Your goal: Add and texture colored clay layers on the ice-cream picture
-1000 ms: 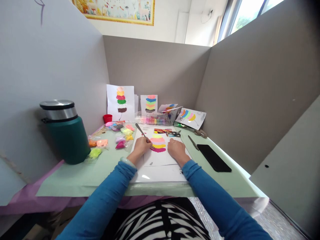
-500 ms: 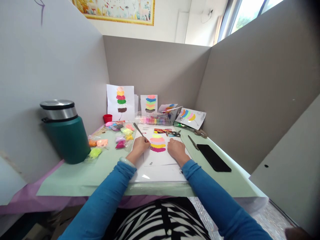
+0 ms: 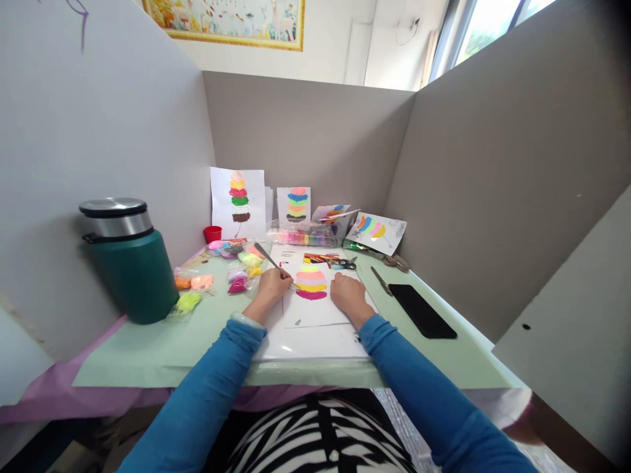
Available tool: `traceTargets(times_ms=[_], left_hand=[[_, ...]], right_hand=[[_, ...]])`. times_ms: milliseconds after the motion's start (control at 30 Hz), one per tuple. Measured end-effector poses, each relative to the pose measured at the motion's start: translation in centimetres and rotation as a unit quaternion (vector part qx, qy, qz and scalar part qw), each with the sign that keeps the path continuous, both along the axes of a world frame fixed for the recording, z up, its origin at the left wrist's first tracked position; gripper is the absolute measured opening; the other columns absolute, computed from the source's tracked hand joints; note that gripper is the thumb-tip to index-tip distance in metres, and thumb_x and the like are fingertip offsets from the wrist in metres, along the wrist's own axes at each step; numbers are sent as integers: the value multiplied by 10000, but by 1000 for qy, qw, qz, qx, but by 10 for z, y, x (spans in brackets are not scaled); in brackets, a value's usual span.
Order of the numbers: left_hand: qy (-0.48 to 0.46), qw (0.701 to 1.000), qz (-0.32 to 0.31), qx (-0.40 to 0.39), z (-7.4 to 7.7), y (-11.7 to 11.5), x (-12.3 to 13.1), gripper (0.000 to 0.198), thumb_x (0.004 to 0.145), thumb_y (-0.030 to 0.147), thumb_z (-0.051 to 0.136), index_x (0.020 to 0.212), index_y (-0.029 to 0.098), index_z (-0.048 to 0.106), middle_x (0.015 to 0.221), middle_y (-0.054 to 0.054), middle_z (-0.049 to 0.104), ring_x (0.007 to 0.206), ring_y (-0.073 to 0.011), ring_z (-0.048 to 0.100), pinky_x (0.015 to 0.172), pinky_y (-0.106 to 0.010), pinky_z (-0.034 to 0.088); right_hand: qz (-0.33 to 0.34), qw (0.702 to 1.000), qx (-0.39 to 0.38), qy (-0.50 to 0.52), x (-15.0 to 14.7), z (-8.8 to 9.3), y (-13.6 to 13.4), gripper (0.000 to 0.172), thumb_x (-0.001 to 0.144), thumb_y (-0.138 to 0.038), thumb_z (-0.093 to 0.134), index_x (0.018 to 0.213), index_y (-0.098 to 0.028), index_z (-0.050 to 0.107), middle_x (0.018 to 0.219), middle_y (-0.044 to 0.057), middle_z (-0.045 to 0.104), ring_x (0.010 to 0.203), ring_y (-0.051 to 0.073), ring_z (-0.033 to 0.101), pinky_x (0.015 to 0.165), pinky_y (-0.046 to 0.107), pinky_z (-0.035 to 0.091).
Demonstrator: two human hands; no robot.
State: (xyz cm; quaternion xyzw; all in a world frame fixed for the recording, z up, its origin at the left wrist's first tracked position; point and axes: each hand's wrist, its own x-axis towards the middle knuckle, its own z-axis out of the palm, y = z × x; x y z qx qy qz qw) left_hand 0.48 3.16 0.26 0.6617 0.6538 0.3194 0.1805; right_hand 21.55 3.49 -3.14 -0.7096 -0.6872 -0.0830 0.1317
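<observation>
Sits at a pale green bench walled in by grey partitions. Grips a thin silver metal tool in the left hand, fingers curled narrow round the lower shaft, handle slanting up to the far left. Touches the tool's tip to the left edge of a stack of coloured clay bands, pale green at the far end and magenta nearest. Presses the right hand palm-down on the white paper sheet just right of the stack, fingers flat and together, holding nothing. Has the stack on the far half of the sheet, between the two hands.

Shows on the left a dark green flask with a steel lid, and between it and the sheet several small clear bags of coloured clay. Shows a pair of scissors at the sheet's far edge, and further back a clear box of coloured tubs and a small red cup. Shows two finished clay pictures propped against the far partition. Shows to the right of the sheet a flat black slab, with a slim dark tool just beside it.
</observation>
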Motion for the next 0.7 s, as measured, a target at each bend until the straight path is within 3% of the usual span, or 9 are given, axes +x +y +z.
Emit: traceTargets(times_ms=[267,567,700], left_hand=[[44,998,-34,13,-2,-1,12,155,767,184,615,839,143,745,851,-77,742,795,-175,661,683,-224,452],[51,999,9,13,-2,2,-1,136,754,154,613,806,143,739,859,-76,747,806,-190,662,687,-239,443],[17,1000,24,7,0,2,-5,151,765,183,614,843,150,739,768,-43,731,783,-183,665,667,-229,449]], right_hand=[[0,1000,-8,0,0,0,0,294,961,-246,371,1056,-106,610,938,168,715,939,241,694,782,322,464],[0,1000,-6,-4,0,1,-1,310,967,-250,351,1074,-106,603,947,165,714,948,237,690,797,331,462],[1,1000,-5,2,-1,3,-3,310,968,-249,350,1071,-105,605,945,168,712,947,243,690,781,326,466]])
